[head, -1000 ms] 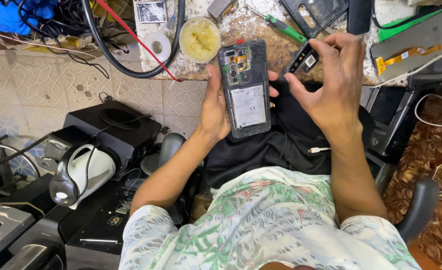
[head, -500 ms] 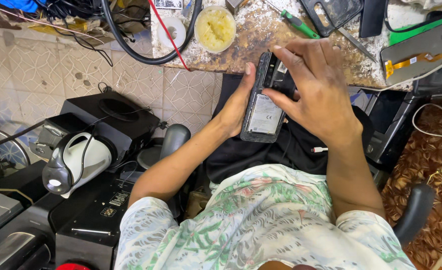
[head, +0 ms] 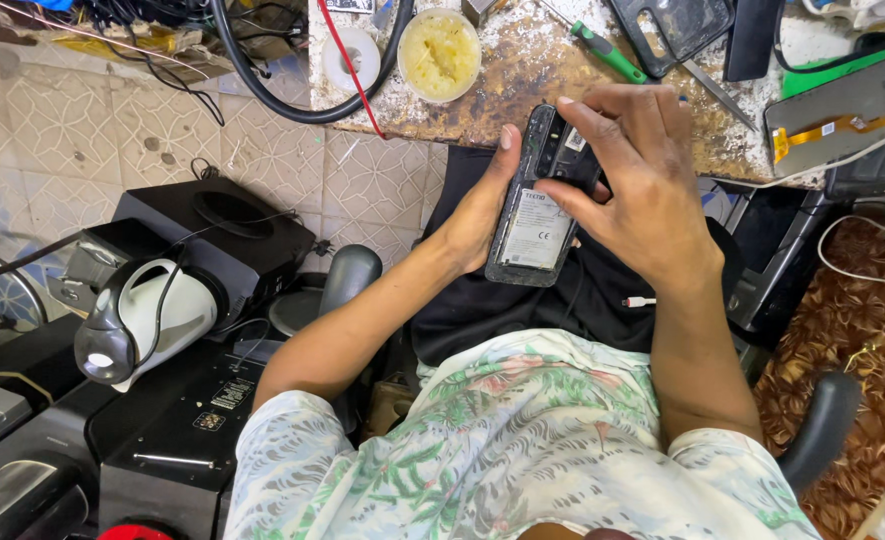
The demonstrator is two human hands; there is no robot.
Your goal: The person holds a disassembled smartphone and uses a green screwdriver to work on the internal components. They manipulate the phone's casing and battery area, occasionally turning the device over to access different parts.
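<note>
A white kettle (head: 152, 320) sits off to the left among black boxes. The left hand (head: 477, 215) cups the opened phone (head: 542, 205) from its side, thumb up along the edge. The phone's long axis runs nearly upright, top end tipped toward the workbench (head: 522, 75). The right hand (head: 642, 190) curls over its upper end, fingers pressing there.

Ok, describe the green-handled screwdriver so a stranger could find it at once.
Start at the stained, speckled workbench along the top of the view. Right of the round tub of yellow paste, just above the right hand, lies the green-handled screwdriver. It is the only bright green tool there.
</note>
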